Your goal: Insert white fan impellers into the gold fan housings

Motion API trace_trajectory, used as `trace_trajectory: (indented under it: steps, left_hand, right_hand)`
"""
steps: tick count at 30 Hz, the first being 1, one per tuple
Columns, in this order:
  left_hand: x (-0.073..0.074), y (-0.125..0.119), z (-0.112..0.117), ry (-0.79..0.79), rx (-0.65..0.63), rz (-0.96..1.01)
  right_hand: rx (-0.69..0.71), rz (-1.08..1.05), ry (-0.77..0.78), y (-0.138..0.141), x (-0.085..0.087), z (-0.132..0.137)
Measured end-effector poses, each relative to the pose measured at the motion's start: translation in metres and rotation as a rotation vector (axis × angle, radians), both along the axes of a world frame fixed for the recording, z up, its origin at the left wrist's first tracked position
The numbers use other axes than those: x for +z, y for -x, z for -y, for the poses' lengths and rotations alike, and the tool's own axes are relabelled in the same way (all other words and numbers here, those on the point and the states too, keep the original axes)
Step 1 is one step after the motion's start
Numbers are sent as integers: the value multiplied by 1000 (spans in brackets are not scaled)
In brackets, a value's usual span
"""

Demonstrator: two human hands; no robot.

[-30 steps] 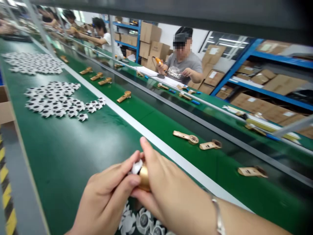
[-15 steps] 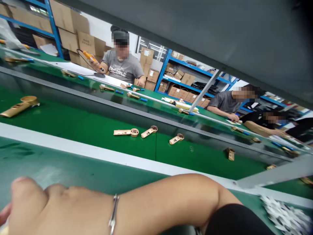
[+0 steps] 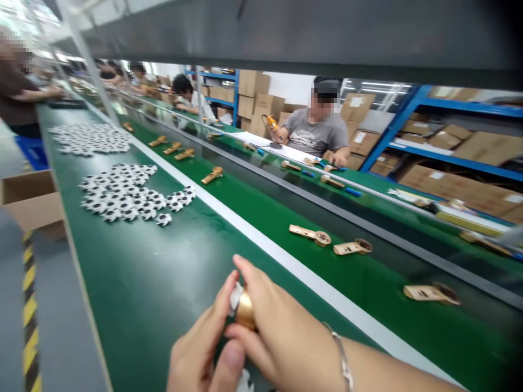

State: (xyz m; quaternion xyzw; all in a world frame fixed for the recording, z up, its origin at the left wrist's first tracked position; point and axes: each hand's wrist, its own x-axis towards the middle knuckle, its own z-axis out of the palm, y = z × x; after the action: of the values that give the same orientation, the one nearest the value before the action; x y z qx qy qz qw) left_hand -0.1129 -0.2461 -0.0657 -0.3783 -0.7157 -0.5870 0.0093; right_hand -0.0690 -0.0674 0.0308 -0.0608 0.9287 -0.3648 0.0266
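At the bottom centre my right hand [image 3: 278, 313], with a silver bracelet at the wrist, is closed around a gold fan housing [image 3: 245, 311]. Only its rounded end shows. My left hand [image 3: 200, 348] presses in from the other side, fingers closed against a white fan blade [image 3: 236, 296] that sits at the face of the housing. The palms hide most of both parts. Below the hands another white fan blade [image 3: 245, 381] is partly visible on the green table.
White fan blades with dark centres [image 3: 118, 193] lie in groups along the green table [image 3: 175, 261]. Beyond a white strip, a green belt carries gold housings [image 3: 347, 247]. Opposite, a person [image 3: 316, 130] holds an orange tool. A cardboard box [image 3: 30, 201] stands left.
The view has swung left along the table. My right hand, earlier at the lower left, is now at the centre with the gold housing, and my left hand has come into full view against it.
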Motion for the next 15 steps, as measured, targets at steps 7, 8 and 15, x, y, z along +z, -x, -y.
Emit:
trace_trajectory:
  steps: [7,8,15]
  left_hand:
    - [20,-3,-27,-178,-74,-113]
    - [22,-6,-25,-193,-83,-112]
    - [45,-13,-34,-260,-252,-272]
  right_hand:
    - [-75,66,506,-4,3,-5]
    - [-98,69,579,-6,6,-3]
    - [-244,-7,820,-28,32,-1]
